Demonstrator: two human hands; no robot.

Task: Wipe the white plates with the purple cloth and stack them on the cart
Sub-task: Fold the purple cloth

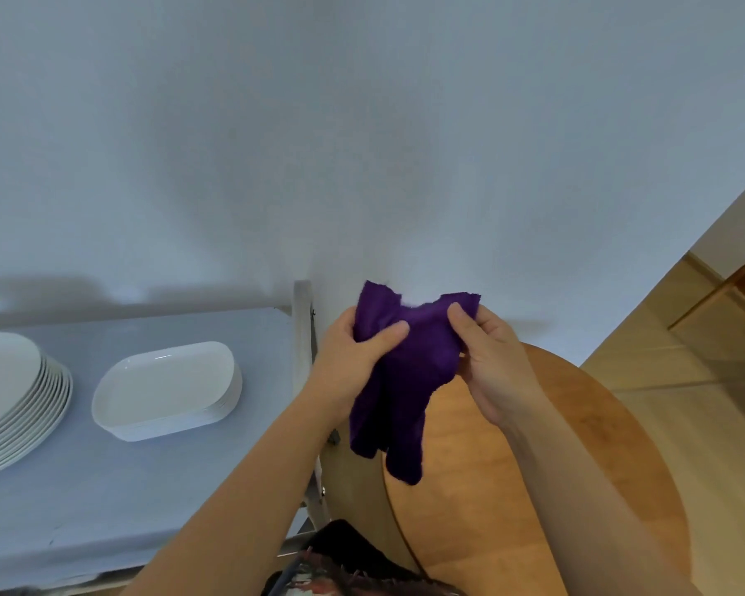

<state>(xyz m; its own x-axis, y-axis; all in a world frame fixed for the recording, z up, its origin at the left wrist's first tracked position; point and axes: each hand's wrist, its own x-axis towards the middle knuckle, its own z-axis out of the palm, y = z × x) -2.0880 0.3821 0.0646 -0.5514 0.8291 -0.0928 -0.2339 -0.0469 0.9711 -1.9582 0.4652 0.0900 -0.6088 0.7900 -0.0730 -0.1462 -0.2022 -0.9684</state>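
Purple cloth (398, 380): held in the air by both hands, bunched at the top, its lower folds hanging loose; it sits to the right of the cart (147, 488) and above the round wooden surface (555, 445). Left hand (355, 350): fingers and thumb curled round the cloth's upper left part, thumb lying across the front. Right hand (489, 354): pinching the cloth's upper right part, thumb on the front, fingers behind. The two hands are close together, with only the cloth between them. Cart: grey-blue top, to the left of the cloth, with a pale upright post (303, 329) at its right edge just beside the left hand. Oblong plates (164, 389): white, a short stack, resting on the cart top left of the cloth, apart from both hands. Round plates (14, 402): white, a taller stack, farther left of the cloth on the cart, partly cut off by the picture's edge. Wall (362, 144): plain white, behind the cloth. Wooden floor (684, 380): to the right of the cloth.
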